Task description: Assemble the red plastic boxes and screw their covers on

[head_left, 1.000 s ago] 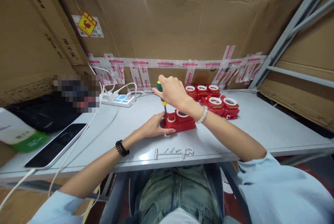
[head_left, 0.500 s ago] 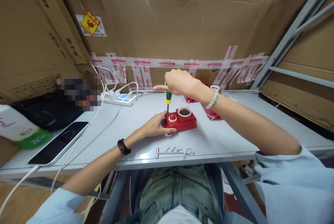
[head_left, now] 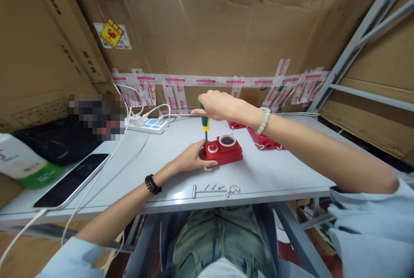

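My right hand point(head_left: 215, 104) is closed from above around the green and yellow handle of a screwdriver point(head_left: 205, 124), its index finger stretched out to the left. The screwdriver stands nearly upright, its tip at the far left corner of a red box point(head_left: 228, 156). On top of that box are a white-ringed round opening and a small red knob. My left hand point(head_left: 194, 156) grips the box's left end, thumb along the near side and fingers at the back corner. Close to the table's front edge lie several small screws point(head_left: 213, 186) and a T-shaped metal rod point(head_left: 195, 191).
More red parts point(head_left: 263, 139) lie behind my right forearm. A white power strip point(head_left: 150, 125) with plugs sits at the back left. Left of my arm are a phone point(head_left: 73, 181), a white cable point(head_left: 93, 183) and a green-white pack point(head_left: 32, 168). Cardboard point(head_left: 200, 32) walls the back.
My right hand and the screwdriver handle have shifted slightly left and down, and my right elbow has swung outward. My left hand still holds the box.
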A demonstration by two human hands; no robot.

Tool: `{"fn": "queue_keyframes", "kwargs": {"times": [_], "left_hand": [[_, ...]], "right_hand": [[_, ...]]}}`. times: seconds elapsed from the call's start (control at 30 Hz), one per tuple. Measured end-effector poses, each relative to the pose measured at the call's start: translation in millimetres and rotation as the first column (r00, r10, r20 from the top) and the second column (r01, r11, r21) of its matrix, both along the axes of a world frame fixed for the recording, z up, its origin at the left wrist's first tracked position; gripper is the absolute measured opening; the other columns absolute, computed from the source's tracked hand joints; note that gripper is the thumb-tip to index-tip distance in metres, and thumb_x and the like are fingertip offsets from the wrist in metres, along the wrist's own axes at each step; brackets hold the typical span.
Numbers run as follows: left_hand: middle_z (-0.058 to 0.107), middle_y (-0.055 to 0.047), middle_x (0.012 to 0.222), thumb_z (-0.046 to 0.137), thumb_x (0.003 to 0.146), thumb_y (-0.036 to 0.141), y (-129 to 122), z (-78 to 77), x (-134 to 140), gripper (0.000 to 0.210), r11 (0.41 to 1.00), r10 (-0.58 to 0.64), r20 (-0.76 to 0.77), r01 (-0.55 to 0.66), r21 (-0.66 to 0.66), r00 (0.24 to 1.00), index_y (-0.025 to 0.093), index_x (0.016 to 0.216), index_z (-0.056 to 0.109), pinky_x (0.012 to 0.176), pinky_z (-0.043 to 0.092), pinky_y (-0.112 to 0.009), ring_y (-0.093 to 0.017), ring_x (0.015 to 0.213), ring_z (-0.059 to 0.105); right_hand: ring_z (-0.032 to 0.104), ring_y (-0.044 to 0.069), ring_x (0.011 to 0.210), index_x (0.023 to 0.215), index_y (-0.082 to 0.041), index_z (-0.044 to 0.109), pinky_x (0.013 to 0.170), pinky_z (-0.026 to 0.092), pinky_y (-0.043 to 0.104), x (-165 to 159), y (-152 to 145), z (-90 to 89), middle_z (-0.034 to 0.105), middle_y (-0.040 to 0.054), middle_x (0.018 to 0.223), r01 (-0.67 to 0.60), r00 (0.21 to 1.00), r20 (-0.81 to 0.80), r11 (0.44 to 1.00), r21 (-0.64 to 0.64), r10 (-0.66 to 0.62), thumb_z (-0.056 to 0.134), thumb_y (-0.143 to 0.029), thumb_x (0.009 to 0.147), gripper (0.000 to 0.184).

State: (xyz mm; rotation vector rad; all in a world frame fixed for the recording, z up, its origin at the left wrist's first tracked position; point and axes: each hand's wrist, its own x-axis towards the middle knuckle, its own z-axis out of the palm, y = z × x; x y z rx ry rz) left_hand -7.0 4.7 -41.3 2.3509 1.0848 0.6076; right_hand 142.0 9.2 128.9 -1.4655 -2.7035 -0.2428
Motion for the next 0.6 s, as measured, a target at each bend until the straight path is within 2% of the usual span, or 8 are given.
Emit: {"fn": "queue_keyframes", "kwargs": {"times": [0.03, 0.1, 0.17, 0.3, 0.37, 0.47, 0.53, 0.6], "left_hand": [[0.065, -0.006, 0.087, 0.07, 0.072, 0.061, -0.3, 0.2, 0.0, 0.054, 1.0, -0.002, -0.003, 0.002, -0.002, 1.0, 0.016, 0.099, 0.054, 0.061, 0.04, -0.03, -0.018, 0.068, 0.055], [0.066, -0.006, 0.088, 0.07, 0.072, 0.06, -0.4, 0.5, -0.1, 0.055, 1.0, -0.006, -0.006, 0.006, -0.004, 1.0, 0.016, 0.1, 0.054, 0.061, 0.04, -0.03, -0.018, 0.068, 0.055], [0.066, -0.006, 0.089, 0.07, 0.072, 0.061, -0.2, 0.5, -0.1, 0.055, 1.0, -0.01, -0.006, 0.01, 0.002, 1.0, 0.016, 0.1, 0.054, 0.062, 0.04, -0.03, -0.018, 0.069, 0.055], [0.066, -0.007, 0.09, 0.069, 0.072, 0.063, 0.2, 0.2, 0.2, 0.057, 1.0, 0.004, -0.014, -0.004, 0.011, 1.0, 0.016, 0.1, 0.054, 0.062, 0.04, -0.03, -0.019, 0.07, 0.057], [0.066, -0.007, 0.09, 0.07, 0.071, 0.063, -0.1, 0.2, 0.6, 0.057, 1.0, 0.009, -0.01, -0.009, 0.01, 1.0, 0.016, 0.1, 0.055, 0.062, 0.041, -0.03, -0.019, 0.07, 0.057], [0.067, -0.008, 0.09, 0.07, 0.071, 0.062, -0.8, -0.3, -0.3, 0.057, 1.0, 0.016, -0.017, -0.016, -0.003, 1.0, 0.015, 0.1, 0.056, 0.062, 0.042, -0.031, -0.02, 0.071, 0.059], [0.068, -0.012, 0.101, 0.07, 0.071, 0.062, -0.4, -0.3, -2.6, 0.062, 1.0, 0.0, -0.006, 0.0, -0.014, 1.0, 0.015, 0.107, 0.056, 0.068, 0.046, -0.033, -0.025, 0.082, 0.063], [0.063, -0.017, 0.124, 0.065, 0.078, 0.06, 1.2, 1.1, -5.5, 0.064, 1.0, -0.025, 0.087, 0.026, -0.014, 0.996, 0.016, 0.122, 0.052, 0.079, 0.048, -0.037, -0.029, 0.104, 0.062]], "right_hand": [[0.056, 0.022, 0.083, 0.101, -0.013, 0.058, 0.063, 0.036, 0.032, -0.6, 1.0, -0.7, 0.061, 0.0128, 0.095, -0.033, 0.999, -0.014, 0.999, -0.017, 0.033, 0.048, -0.039, 0.094, 0.029], [0.054, 0.019, 0.081, 0.104, -0.017, 0.057, 0.062, 0.036, 0.03, 0.3, 1.8, 0.5, 0.062, 0.0081, 0.096, -0.152, 0.988, -0.037, 0.979, -0.136, 0.148, 0.056, -0.025, 0.088, 0.018], [0.054, 0.017, 0.082, 0.103, -0.02, 0.057, 0.063, 0.037, 0.028, 2.4, 1.1, 2.5, 0.061, 0.0052, 0.099, -0.224, 0.974, -0.069, 0.954, -0.201, 0.214, 0.063, -0.017, 0.08, 0.024], [0.055, 0.022, 0.087, 0.087, -0.018, 0.059, 0.065, 0.037, 0.032, 3.2, 1.8, -0.9, 0.059, 0.0066, 0.088, -0.128, 0.986, -0.117, 0.989, -0.07, 0.119, 0.067, -0.029, 0.081, 0.014], [0.055, 0.022, 0.087, 0.087, -0.018, 0.059, 0.067, 0.037, 0.033, 2.6, 3.7, -4.1, 0.059, 0.006, 0.085, -0.156, 0.979, -0.142, 0.987, -0.041, 0.149, 0.063, -0.022, 0.083, 0.006], [0.054, 0.02, 0.086, 0.103, -0.02, 0.056, 0.066, 0.038, 0.031, 3.5, 4.7, -5.3, 0.06, 0.0042, 0.095, -0.27, 0.954, -0.171, 0.954, -0.129, 0.247, 0.062, -0.009, 0.075, 0.03], [0.053, 0.02, 0.088, 0.106, -0.02, 0.054, 0.067, 0.038, 0.031, 4.4, 3.7, -4.9, 0.06, 0.0047, 0.099, -0.271, 0.955, -0.168, 0.952, -0.144, 0.246, 0.065, -0.012, 0.074, 0.034], [0.053, 0.022, 0.091, 0.102, -0.019, 0.055, 0.069, 0.038, 0.032, 4.4, 2.8, -5.9, 0.06, 0.0055, 0.098, -0.246, 0.96, -0.165, 0.964, -0.104, 0.227, 0.065, -0.019, 0.079, 0.025]]}}
